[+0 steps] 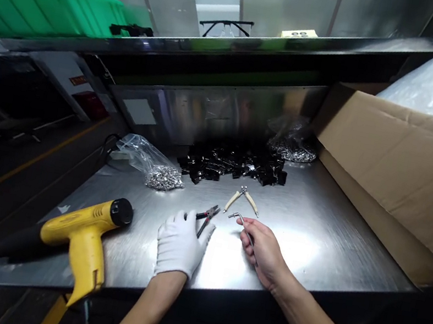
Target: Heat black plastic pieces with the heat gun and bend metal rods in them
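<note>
The left grip (180, 245), a white-gloved hand, curls loosely on the steel bench (309, 256) against black-handled pliers (206, 220); whether it holds them cannot be told. Left of it lies a yellow heat gun (82, 233); beyond it, a clear bag of silver parts (163, 178) and a heap of black clips (232, 167). The bare right grip (263, 251) pinches a bent metal rod (240, 219) narrowly. Just beyond lie cream-handled pliers (243, 200); further right, a second bag (292, 150) and a cardboard box (398, 177).
</note>
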Available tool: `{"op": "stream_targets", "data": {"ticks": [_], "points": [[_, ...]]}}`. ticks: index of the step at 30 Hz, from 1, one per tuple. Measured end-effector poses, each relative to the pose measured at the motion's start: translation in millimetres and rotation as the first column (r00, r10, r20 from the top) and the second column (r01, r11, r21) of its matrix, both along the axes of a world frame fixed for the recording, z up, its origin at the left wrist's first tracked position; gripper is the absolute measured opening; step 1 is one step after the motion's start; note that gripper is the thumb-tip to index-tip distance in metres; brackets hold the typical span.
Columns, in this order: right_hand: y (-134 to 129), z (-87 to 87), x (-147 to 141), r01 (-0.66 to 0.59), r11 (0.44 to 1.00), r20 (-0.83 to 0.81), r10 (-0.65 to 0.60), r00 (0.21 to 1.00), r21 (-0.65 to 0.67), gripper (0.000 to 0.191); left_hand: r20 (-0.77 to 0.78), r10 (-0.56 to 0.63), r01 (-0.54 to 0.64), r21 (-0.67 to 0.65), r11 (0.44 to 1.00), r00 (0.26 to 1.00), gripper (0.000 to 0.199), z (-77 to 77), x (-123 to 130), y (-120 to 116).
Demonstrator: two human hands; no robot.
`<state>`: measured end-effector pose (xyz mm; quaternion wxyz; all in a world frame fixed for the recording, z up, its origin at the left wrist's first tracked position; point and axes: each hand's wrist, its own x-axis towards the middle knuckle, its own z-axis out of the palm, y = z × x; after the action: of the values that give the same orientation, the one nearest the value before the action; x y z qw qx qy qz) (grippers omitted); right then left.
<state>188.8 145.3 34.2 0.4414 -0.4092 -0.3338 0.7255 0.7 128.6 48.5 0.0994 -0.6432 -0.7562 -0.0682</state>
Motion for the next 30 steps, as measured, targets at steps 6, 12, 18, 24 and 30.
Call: {"op": "stream_targets", "data": {"ticks": [6, 12, 18, 24, 30], "points": [[1.7, -9.3, -31.4, 0.041, 0.998, -0.004, -0.041, 0.999, 0.038, 0.030, 0.223, -0.130, 0.088, 0.192, 0.977, 0.966, 0.040, -6.8, 5.0, -27.8], [-2.1, -11.7, -44.6, 0.031, 0.995, 0.037, -0.035, 0.999, 0.097, 0.034, 0.467, -0.367, 0.248, 0.297, 0.922, 0.804, 0.025, -11.2, 11.5, -56.4], [0.6, -5.9, -42.7, -0.016, 0.994, 0.113, 0.004, 0.994, 0.112, 0.033, 0.076, -0.096, 0.100, -0.053, 0.994, 0.993, 0.069, 1.9, -25.7, -16.2], [14.1, -4.6, -29.9, -0.096, 0.983, 0.273, 0.051, 0.961, 0.154, 0.029, 0.026, -0.075, 0.080, -0.281, 0.956, 0.997, 0.039, 21.1, -26.0, 5.2], [26.2, -4.6, -12.4, -0.263, 0.919, 0.589, 0.043, 0.807, 0.293, 0.022, -0.029, -0.011, 0.002, -0.290, 0.957, 1.000, 0.032, 19.0, -15.2, 18.4]]}}
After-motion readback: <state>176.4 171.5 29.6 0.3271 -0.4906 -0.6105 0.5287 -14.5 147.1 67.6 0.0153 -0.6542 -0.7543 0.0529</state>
